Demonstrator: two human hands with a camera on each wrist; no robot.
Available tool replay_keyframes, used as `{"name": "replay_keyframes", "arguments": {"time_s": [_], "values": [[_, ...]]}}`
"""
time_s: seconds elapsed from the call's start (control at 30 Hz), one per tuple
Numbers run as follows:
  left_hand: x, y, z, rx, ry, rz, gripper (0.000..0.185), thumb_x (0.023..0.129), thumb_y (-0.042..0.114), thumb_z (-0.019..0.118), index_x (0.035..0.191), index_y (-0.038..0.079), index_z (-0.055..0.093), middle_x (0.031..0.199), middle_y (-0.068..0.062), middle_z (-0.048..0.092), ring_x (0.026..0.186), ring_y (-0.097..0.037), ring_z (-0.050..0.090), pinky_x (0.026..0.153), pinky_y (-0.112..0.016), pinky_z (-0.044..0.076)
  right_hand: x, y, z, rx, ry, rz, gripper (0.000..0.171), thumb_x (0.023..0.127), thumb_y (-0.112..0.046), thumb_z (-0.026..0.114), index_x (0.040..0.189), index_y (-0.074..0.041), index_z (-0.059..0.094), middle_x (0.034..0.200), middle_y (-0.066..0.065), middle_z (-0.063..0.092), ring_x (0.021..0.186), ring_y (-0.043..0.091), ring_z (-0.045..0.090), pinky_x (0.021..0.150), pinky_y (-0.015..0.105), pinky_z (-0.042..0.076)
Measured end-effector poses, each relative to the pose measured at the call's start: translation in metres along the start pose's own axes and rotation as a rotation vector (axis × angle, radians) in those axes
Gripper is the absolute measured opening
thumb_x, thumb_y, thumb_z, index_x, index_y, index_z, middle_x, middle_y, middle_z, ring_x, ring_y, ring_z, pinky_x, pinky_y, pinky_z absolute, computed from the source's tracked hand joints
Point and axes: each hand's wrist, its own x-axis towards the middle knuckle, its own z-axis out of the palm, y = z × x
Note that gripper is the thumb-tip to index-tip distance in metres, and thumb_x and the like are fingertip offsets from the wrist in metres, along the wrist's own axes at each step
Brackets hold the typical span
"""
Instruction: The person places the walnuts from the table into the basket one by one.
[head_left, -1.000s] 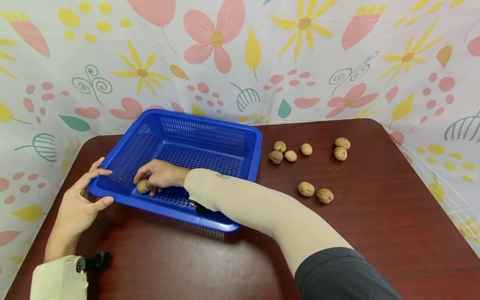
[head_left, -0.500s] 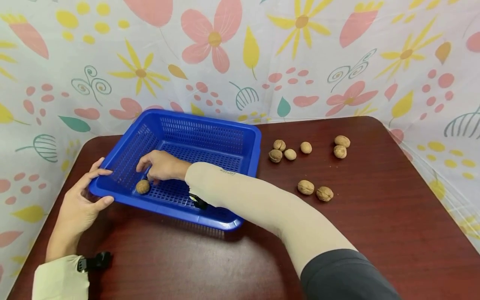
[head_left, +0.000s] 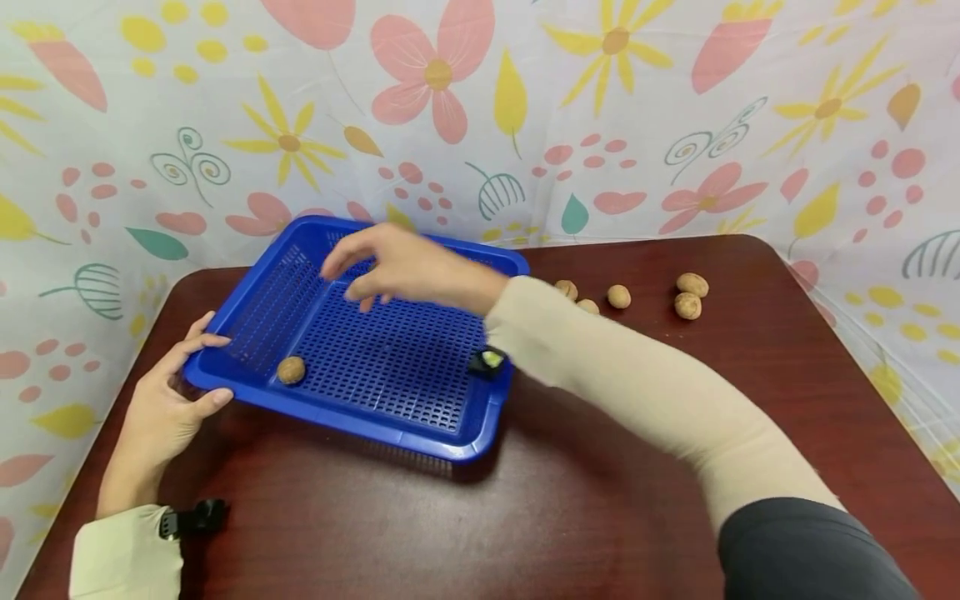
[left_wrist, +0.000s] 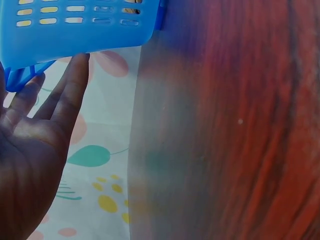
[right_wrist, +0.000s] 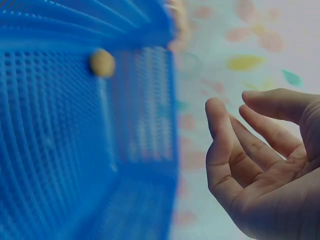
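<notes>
With one walnut (head_left: 291,369) lying in the basket (head_left: 360,417) at its near-left corner, the right hand (head_left: 397,267) hangs above the basket's far half, fingers loose and apart, nothing in them; the right wrist view shows the same slack empty palm (right_wrist: 270,170). Left hand (head_left: 161,404) steadies the basket's left corner: thumb on the rim, straight fingers against the outer wall (left_wrist: 75,35), no wrap.

Loose walnuts sit on the tabletop (head_left: 600,483) right of the basket: two beside the forearm (head_left: 618,296), two further right (head_left: 690,296). Others may be hidden behind the arm, can't tell.

My read on doing the next pick well:
- Take the nearest nut first, short reach.
- Pinch it with thumb plus two fingertips across the widest part; round shell, it will roll if nudged.
- Lift clear of the basket's right rim, don't clip it.
- Set the nut down low so it doesn't bounce.
- Hold the left grip firm so the basket doesn't slide.
</notes>
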Motion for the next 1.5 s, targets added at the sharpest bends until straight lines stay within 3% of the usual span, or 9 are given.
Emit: {"name": "replay_keyframes", "arguments": {"time_s": [0.2, 0.4, 0.73, 0.87, 1.03, 1.17, 1.5], "values": [[0.003, 0.0, 0.003, 0.013, -0.006, 0.002, 0.052, 0.086, -0.011, 0.078, 0.134, -0.005, 0.061, 0.169, -0.007, 0.036, 0.145, -0.01, 0.043, 0.099, -0.007, 0.046, -0.067, 0.022, -0.059, 0.059, 0.214, -0.007, 0.032, 0.096, -0.003, 0.07, 0.128, -0.007, 0.072, 0.128, 0.006, 0.073, 0.087, 0.025, 0.076, 0.071, 0.03, 0.057], [0.004, -0.002, 0.004, -0.043, -0.02, -0.009, 0.051, 0.086, -0.012, 0.077, 0.134, -0.006, 0.061, 0.169, -0.008, 0.035, 0.144, -0.011, 0.043, 0.099, -0.008, 0.047, -0.137, 0.058, -0.099, 0.058, 0.424, 0.087, 0.032, 0.098, -0.01, 0.071, 0.129, -0.009, 0.072, 0.122, 0.003, 0.075, 0.087, 0.025, 0.075, 0.077, 0.033, 0.059], [0.003, -0.001, 0.003, -0.028, -0.011, -0.01, 0.051, 0.087, -0.012, 0.077, 0.134, -0.005, 0.061, 0.169, -0.008, 0.034, 0.146, -0.013, 0.041, 0.1, -0.007, 0.046, -0.225, 0.116, -0.127, 0.05, 0.561, 0.285, 0.036, 0.101, -0.02, 0.071, 0.136, -0.01, 0.068, 0.11, -0.012, 0.077, 0.09, 0.014, 0.074, 0.078, 0.026, 0.06], [0.003, -0.001, 0.003, -0.034, -0.013, -0.011, 0.05, 0.087, -0.012, 0.076, 0.134, -0.005, 0.06, 0.17, -0.01, 0.033, 0.146, -0.014, 0.041, 0.101, -0.008, 0.046, -0.247, 0.137, -0.131, 0.044, 0.604, 0.355, 0.037, 0.101, -0.022, 0.072, 0.137, -0.011, 0.067, 0.105, -0.012, 0.078, 0.086, 0.011, 0.074, 0.072, 0.025, 0.059], [0.004, -0.001, 0.004, -0.035, -0.017, -0.003, 0.05, 0.087, -0.012, 0.077, 0.134, -0.004, 0.061, 0.17, -0.008, 0.034, 0.144, -0.012, 0.042, 0.1, -0.007, 0.046, -0.27, 0.161, -0.134, 0.054, 0.633, 0.373, 0.032, 0.104, -0.018, 0.067, 0.135, -0.011, 0.067, 0.093, -0.007, 0.077, 0.08, 0.012, 0.071, 0.066, 0.028, 0.053], [0.005, -0.002, 0.004, -0.028, -0.023, 0.011, 0.05, 0.087, -0.012, 0.077, 0.134, -0.002, 0.062, 0.169, -0.007, 0.035, 0.144, -0.012, 0.043, 0.1, -0.007, 0.046, -0.282, 0.183, -0.136, 0.097, 0.652, 0.384, 0.03, 0.105, -0.017, 0.065, 0.134, -0.011, 0.068, 0.094, -0.012, 0.076, 0.085, 0.01, 0.075, 0.073, 0.026, 0.059], [0.005, -0.003, 0.005, -0.037, -0.013, 0.0, 0.05, 0.087, -0.008, 0.079, 0.134, -0.004, 0.061, 0.17, -0.011, 0.033, 0.145, -0.014, 0.042, 0.1, -0.008, 0.046, -0.301, 0.222, -0.14, 0.235, 0.723, 0.394, 0.03, 0.101, -0.01, 0.07, 0.128, -0.023, 0.073, 0.105, -0.015, 0.079, 0.086, 0.007, 0.075, 0.072, 0.023, 0.058]]}}
